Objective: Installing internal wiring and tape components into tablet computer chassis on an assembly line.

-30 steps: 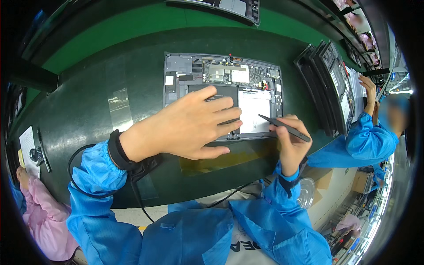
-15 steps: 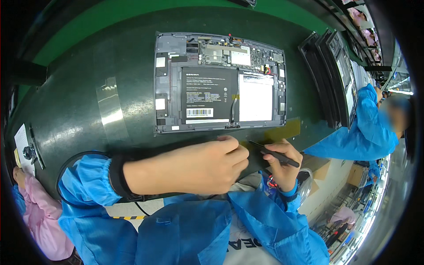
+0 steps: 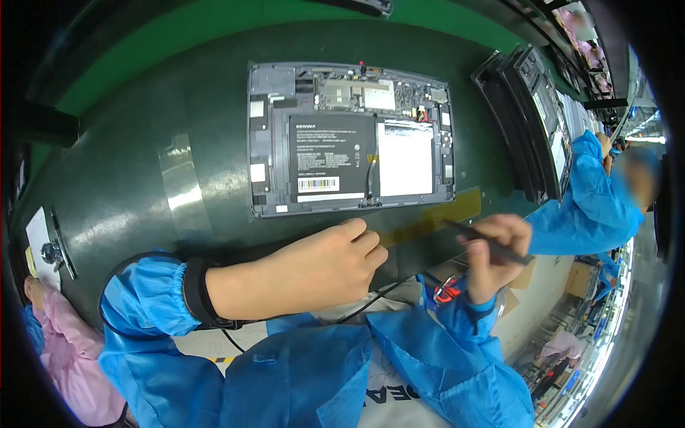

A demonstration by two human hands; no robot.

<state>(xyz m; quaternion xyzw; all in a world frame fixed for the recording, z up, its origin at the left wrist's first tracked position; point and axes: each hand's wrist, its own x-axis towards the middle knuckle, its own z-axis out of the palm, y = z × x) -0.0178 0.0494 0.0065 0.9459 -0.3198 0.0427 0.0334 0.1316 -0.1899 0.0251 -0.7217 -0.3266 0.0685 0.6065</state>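
On the dark green table lies an opened tablet-like device (image 3: 278,196), its inside facing up. A circuit board (image 3: 342,93) runs along its far side, with a black battery pack (image 3: 325,153) and a white-covered panel (image 3: 405,160) nearer me. My left hand (image 3: 335,253) is curled closed just off the device's near edge, its fingertips turned under; whatever it may hold is hidden. To the right, my right hand (image 3: 499,246) grips black tweezers (image 3: 489,241), blurred by motion, their thin end pointing left over the table. Neither hand touches the device.
Amber tape (image 3: 457,208) and clear tape (image 3: 180,178) are stuck on the table. Dark device housings (image 3: 528,128) stand stacked at the right, beside a co-worker's blue sleeve (image 3: 606,207). At the left are a paper sheet (image 3: 39,235) and a co-worker's pink sleeve (image 3: 75,342).
My right hand has moved right with the tweezers, away from my left hand. My left hand has shifted slightly left, staying curled. The device sits slightly differently in the picture.
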